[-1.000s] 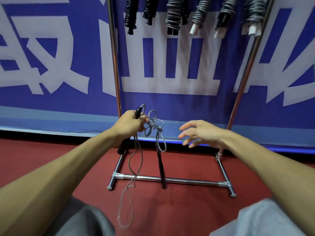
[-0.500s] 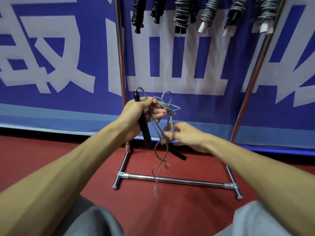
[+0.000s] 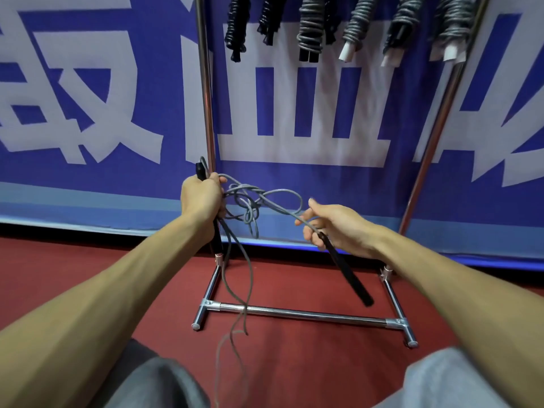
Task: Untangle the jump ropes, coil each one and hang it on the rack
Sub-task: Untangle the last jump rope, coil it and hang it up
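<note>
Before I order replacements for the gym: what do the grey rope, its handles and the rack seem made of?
Grey rope: probably plastic-coated cord, smooth, faintly shiny, springy loops. Black handle: matte, likely rubber or foam; unclear. Rack: chromed metal tube, mirror-bright reflections.

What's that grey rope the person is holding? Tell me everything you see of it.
The jump rope is a thin grey cord with a slim black handle at each end. The left hand grips one handle nearly upright together with several strands; the right hand pinches the cord where it joins the other handle, which hangs slanting down. Between the hands the cord is tangled in loose loops, and a slack loop droops past the rack's base bar toward the floor.
</note>
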`<act>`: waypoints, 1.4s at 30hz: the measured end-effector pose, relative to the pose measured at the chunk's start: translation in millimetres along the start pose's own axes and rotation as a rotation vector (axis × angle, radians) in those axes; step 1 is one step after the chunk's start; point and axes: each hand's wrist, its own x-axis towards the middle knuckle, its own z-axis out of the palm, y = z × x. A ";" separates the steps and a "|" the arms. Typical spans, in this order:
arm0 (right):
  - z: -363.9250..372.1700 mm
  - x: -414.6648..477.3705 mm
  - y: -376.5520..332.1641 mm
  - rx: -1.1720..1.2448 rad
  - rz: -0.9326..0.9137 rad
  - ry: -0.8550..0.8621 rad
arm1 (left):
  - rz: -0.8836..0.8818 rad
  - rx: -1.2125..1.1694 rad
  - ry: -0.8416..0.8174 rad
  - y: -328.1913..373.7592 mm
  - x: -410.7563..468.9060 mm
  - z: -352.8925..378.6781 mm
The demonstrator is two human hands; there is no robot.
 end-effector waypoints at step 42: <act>14.4 -25.8 -27.9 -0.907 -0.241 0.356 | 0.536 0.641 -0.513 -12.3 -14.9 -4.7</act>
